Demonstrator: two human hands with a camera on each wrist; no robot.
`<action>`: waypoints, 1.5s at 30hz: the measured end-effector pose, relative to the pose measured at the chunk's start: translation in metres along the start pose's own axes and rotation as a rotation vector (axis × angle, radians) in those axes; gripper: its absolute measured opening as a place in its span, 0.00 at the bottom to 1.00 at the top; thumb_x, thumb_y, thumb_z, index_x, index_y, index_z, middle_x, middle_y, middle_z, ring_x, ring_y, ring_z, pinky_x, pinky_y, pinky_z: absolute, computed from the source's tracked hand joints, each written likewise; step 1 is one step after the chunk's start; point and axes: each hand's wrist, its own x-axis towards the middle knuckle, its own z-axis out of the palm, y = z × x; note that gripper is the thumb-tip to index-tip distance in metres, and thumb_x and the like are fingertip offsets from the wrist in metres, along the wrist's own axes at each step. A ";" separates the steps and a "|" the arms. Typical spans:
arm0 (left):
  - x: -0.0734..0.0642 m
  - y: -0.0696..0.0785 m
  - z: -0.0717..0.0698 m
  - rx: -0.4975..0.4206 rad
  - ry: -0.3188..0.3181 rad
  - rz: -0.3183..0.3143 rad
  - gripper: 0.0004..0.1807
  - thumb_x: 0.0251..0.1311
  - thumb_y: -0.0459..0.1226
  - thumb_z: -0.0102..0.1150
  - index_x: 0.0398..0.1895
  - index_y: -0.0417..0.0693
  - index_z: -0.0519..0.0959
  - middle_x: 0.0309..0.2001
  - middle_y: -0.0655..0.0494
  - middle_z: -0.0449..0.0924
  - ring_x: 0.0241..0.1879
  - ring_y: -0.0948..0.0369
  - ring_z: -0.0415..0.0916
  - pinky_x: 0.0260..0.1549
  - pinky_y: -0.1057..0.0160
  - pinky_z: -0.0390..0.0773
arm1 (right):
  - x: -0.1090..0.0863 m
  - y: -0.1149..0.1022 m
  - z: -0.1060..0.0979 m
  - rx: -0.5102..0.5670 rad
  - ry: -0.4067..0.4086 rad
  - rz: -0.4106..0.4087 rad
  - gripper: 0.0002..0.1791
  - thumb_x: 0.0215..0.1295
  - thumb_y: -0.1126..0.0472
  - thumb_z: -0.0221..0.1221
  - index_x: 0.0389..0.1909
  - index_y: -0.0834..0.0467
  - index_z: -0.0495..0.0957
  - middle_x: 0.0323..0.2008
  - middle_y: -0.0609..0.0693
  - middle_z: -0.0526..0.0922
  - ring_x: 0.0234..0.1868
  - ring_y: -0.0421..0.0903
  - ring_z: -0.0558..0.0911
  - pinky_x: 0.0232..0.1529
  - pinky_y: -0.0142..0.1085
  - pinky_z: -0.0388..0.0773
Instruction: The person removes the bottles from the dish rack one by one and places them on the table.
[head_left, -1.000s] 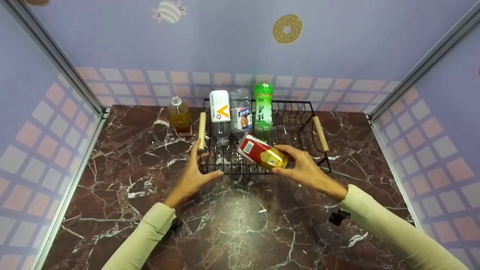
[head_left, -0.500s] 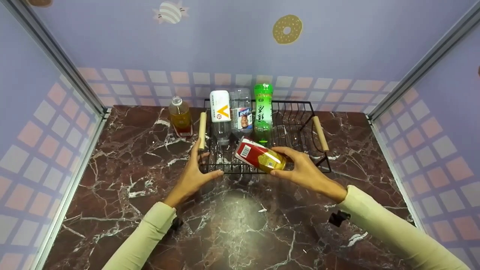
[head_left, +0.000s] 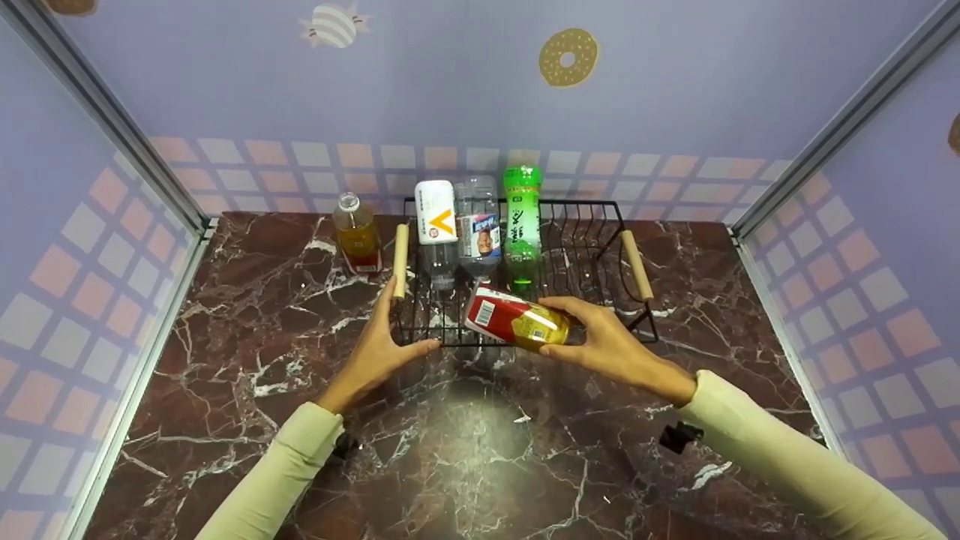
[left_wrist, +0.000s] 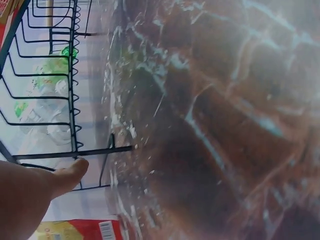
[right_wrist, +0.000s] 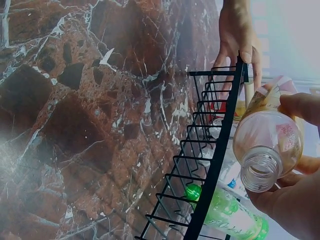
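In the head view my right hand (head_left: 611,345) grips a capless clear plastic bottle (head_left: 506,319) with a red and yellow label, near its neck. The bottle is tilted over the front of a black wire basket (head_left: 600,202), its base toward the left. Its open mouth faces the right wrist camera. My left hand (head_left: 375,349) spreads at the basket's front left corner, thumb on the front rim and index finger beside the wooden handle (head_left: 401,262). Inside the basket lie a white-labelled bottle (head_left: 437,214), a clear bottle (head_left: 480,232) and a green bottle (head_left: 523,217), side by side.
Left of the basket a similar red and yellow labelled bottle (head_left: 356,236) stands upright on the brown marbled table (head_left: 480,465). Another wooden handle (head_left: 636,266) is on the basket's right side. Lilac panels with printed squares close off the back and sides.
The bottle in my right hand has come down slightly toward the basket's front, its base shifting a little left and nearer to me. The left hand stays at the basket corner.
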 end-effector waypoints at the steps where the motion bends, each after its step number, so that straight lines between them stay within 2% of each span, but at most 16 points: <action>1: -0.001 0.001 -0.003 0.026 0.005 0.017 0.73 0.55 0.45 0.87 0.93 0.52 0.41 0.90 0.39 0.39 0.86 0.37 0.47 0.80 0.28 0.56 | 0.000 0.000 0.000 -0.003 -0.003 -0.006 0.39 0.64 0.63 0.78 0.74 0.65 0.75 0.66 0.63 0.84 0.57 0.57 0.87 0.57 0.54 0.89; 3: -0.002 0.005 -0.008 0.061 0.017 0.052 0.71 0.55 0.45 0.87 0.92 0.49 0.44 0.90 0.42 0.39 0.87 0.38 0.45 0.80 0.27 0.54 | -0.001 -0.001 0.000 -0.011 -0.005 -0.018 0.39 0.64 0.63 0.79 0.74 0.65 0.76 0.67 0.63 0.83 0.57 0.58 0.87 0.57 0.56 0.89; 8: -0.006 0.019 -0.015 0.138 0.046 0.146 0.65 0.55 0.42 0.87 0.89 0.40 0.53 0.89 0.39 0.45 0.86 0.37 0.47 0.81 0.25 0.48 | -0.002 -0.001 0.000 -0.037 -0.008 -0.032 0.39 0.63 0.62 0.79 0.74 0.63 0.77 0.67 0.62 0.83 0.57 0.57 0.87 0.57 0.54 0.89; 13: -0.013 0.035 -0.013 0.198 0.016 0.205 0.59 0.57 0.41 0.85 0.87 0.38 0.58 0.87 0.39 0.51 0.85 0.38 0.51 0.81 0.28 0.53 | -0.002 -0.001 0.003 -0.058 -0.021 -0.059 0.39 0.63 0.62 0.80 0.73 0.63 0.77 0.67 0.62 0.84 0.57 0.57 0.86 0.56 0.52 0.89; 17: -0.018 0.047 -0.008 0.233 -0.037 0.256 0.57 0.57 0.41 0.84 0.86 0.39 0.61 0.86 0.44 0.57 0.84 0.43 0.54 0.84 0.38 0.55 | -0.003 -0.002 0.005 -0.062 -0.039 -0.099 0.39 0.62 0.64 0.80 0.73 0.63 0.77 0.67 0.62 0.83 0.58 0.57 0.86 0.58 0.52 0.88; 19: -0.021 0.053 -0.005 0.245 -0.066 0.275 0.56 0.56 0.41 0.84 0.86 0.41 0.63 0.86 0.46 0.57 0.85 0.44 0.54 0.84 0.40 0.54 | -0.004 -0.003 0.006 -0.065 -0.048 -0.120 0.38 0.62 0.63 0.80 0.73 0.64 0.77 0.68 0.62 0.83 0.59 0.58 0.86 0.59 0.52 0.88; 24: -0.025 0.069 0.001 0.281 -0.160 0.333 0.52 0.58 0.42 0.84 0.84 0.40 0.67 0.85 0.44 0.60 0.84 0.41 0.57 0.82 0.35 0.57 | -0.005 -0.006 0.007 -0.087 -0.066 -0.154 0.38 0.64 0.61 0.79 0.73 0.64 0.76 0.67 0.63 0.83 0.60 0.59 0.86 0.59 0.53 0.88; 27: -0.025 0.080 0.004 0.306 -0.225 0.366 0.51 0.59 0.42 0.84 0.83 0.38 0.67 0.84 0.42 0.62 0.83 0.41 0.59 0.82 0.35 0.59 | -0.006 -0.008 0.008 -0.088 -0.078 -0.165 0.38 0.64 0.61 0.79 0.73 0.64 0.76 0.68 0.63 0.82 0.61 0.59 0.86 0.60 0.53 0.88; 31: -0.026 0.091 0.008 0.349 -0.292 0.379 0.52 0.60 0.45 0.83 0.83 0.39 0.67 0.83 0.42 0.64 0.82 0.43 0.61 0.81 0.37 0.61 | -0.006 -0.012 0.009 -0.075 -0.089 -0.172 0.38 0.63 0.63 0.79 0.73 0.64 0.76 0.68 0.63 0.82 0.61 0.59 0.85 0.60 0.52 0.88; 37: -0.027 0.101 0.014 0.421 -0.330 0.406 0.51 0.58 0.46 0.84 0.81 0.40 0.69 0.79 0.41 0.69 0.76 0.43 0.69 0.72 0.35 0.75 | -0.009 -0.018 0.011 -0.089 -0.089 -0.200 0.38 0.62 0.62 0.79 0.73 0.64 0.77 0.67 0.61 0.83 0.62 0.58 0.85 0.61 0.53 0.88; 40: -0.027 0.104 0.017 0.463 -0.355 0.426 0.50 0.58 0.46 0.84 0.81 0.41 0.69 0.77 0.41 0.72 0.72 0.43 0.73 0.69 0.36 0.79 | -0.010 -0.022 0.012 -0.099 -0.092 -0.221 0.38 0.62 0.62 0.79 0.72 0.63 0.77 0.66 0.60 0.83 0.62 0.57 0.84 0.62 0.53 0.87; 45: -0.027 0.109 0.022 0.551 -0.427 0.410 0.52 0.56 0.50 0.85 0.81 0.43 0.69 0.76 0.42 0.73 0.70 0.44 0.75 0.70 0.37 0.77 | -0.011 -0.026 0.014 -0.098 -0.105 -0.262 0.38 0.61 0.63 0.80 0.72 0.63 0.77 0.65 0.59 0.84 0.62 0.55 0.84 0.62 0.50 0.87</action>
